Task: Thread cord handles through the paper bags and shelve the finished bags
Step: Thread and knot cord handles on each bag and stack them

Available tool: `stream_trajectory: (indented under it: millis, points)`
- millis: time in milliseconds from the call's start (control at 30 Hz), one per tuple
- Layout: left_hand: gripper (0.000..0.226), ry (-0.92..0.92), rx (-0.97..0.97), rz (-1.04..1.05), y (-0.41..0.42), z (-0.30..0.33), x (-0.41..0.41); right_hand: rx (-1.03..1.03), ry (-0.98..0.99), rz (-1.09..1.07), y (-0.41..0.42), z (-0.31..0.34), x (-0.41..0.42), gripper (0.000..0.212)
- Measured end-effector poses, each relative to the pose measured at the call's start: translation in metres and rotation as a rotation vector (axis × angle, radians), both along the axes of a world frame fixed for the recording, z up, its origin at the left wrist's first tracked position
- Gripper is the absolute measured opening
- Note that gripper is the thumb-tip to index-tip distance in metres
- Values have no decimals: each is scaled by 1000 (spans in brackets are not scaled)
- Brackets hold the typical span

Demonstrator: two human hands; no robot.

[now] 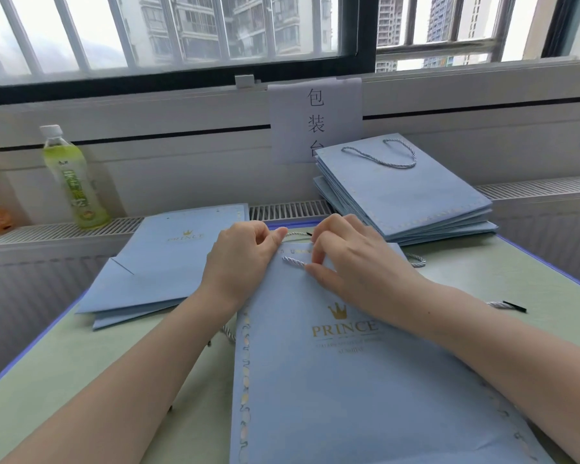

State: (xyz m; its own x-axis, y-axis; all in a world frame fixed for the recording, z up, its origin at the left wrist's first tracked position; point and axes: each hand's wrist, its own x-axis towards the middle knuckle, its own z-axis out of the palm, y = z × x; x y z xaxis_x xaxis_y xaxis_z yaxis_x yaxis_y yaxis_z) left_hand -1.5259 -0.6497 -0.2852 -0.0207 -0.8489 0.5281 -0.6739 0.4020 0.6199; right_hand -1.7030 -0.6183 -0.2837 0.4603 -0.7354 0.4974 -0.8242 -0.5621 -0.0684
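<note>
A flat light-blue paper bag (pixel 349 380) with a gold PRINCE crown logo lies in front of me on the table. My left hand (pixel 238 262) grips the bag's top edge with curled fingers. My right hand (pixel 352 262) pinches a white twisted cord (pixel 293 262) that lies across the bag near its top; a thin stretch of the same cord arcs above the edge between my hands. Another cord loop (pixel 417 260) sticks out right of the bag.
A stack of blue bags with handles (pixel 412 195) sits at the back right. Flat bags without handles (pixel 154 266) lie to the left. A loose cord with a black tip (pixel 509 306) lies on the green table (pixel 98 363). A green drink bottle (pixel 71 179) stands on the sill.
</note>
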Motion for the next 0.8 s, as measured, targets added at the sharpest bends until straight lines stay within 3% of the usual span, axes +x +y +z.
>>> stream_trajectory:
  millis: [133,233,433,567,633,733,800]
  points:
    - [44,-75,-9,109,1,0,1,57,63,-39,1,0,0,24]
    - [44,-187,-17,184,6,4,0,-20,-12,4,3,2,2,17]
    - [37,-489,81,414,11,10,4,24,-365,99,5,7,0,7]
    - [33,-580,175,566,13,22,10,-52,-875,124,4,15,0,10]
    - [33,-654,186,600,13,25,12,-70,-999,140,3,20,-2,13]
    - [36,-624,100,456,12,24,9,-33,-984,168,2,17,-1,17]
    - [38,-291,91,71,16,24,-2,-5,-928,177,2,12,1,15]
